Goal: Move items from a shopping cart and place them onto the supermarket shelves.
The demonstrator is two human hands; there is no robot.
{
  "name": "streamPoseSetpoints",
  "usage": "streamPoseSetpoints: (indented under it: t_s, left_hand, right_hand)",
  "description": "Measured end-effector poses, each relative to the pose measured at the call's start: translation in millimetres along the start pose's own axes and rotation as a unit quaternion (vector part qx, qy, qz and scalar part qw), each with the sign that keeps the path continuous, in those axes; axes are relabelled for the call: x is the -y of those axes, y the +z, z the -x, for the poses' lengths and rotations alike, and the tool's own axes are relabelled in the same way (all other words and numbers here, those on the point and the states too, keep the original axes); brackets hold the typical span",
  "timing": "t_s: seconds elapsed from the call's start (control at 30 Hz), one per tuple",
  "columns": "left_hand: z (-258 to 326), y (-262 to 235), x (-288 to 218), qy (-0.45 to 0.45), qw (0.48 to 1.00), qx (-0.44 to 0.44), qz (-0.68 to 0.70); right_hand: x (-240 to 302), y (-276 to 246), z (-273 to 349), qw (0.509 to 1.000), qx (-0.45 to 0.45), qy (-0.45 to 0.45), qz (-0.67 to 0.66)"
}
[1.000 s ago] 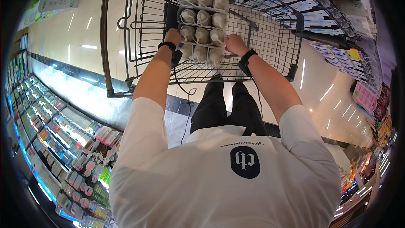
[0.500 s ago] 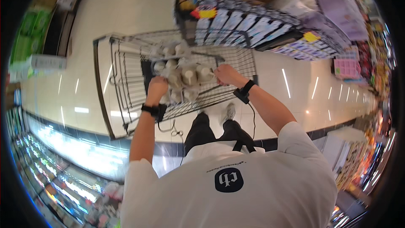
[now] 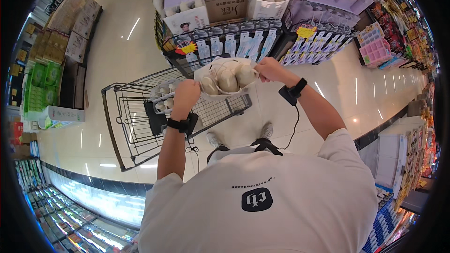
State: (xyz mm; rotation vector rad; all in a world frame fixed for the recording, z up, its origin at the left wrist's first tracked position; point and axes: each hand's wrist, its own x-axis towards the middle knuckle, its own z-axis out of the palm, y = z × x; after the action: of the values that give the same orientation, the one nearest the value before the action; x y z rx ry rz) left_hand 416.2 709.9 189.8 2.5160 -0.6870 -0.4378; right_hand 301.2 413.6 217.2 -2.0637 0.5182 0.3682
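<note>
A white open carton (image 3: 206, 71) with beige bottles (image 3: 228, 81) in it hangs over a wire shopping cart (image 3: 216, 110), held between my two hands. My left hand (image 3: 187, 94) is closed at the carton's left end. At the opposite end, the fingers of my right hand (image 3: 272, 70) pinch the edge. Further left, inside the cart, stand more white-capped bottles (image 3: 164, 94) in a pale tray, partly covered by my left hand.
Just beyond the cart is a display stand (image 3: 234, 42) with hanging packs and cartons of bottles on top. Green boxes (image 3: 38, 82) are stacked at the left. Shelves run along the right, and a lit case (image 3: 101, 201) stands at the lower left.
The carton of bottles has risen out of the cart and moved right, with both hands still on it. My view has shifted, showing more of the display stand.
</note>
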Motion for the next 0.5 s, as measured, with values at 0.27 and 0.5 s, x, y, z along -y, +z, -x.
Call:
streamPoseSetpoints:
  t_s: [0.27, 0.5]
  left_hand:
    - [-64.3, 36.5, -112.8, 0.017, 0.998, -0.014, 0.055]
    - [-97.7, 5.4, -248.0, -0.036, 0.994, -0.029, 0.101]
  right_hand:
    - [-57.4, -148.8, 12.5, 0.993, -0.035, -0.114, 0.013]
    - [-59.2, -248.1, 9.3, 0.991, -0.032, -0.125, -0.027]
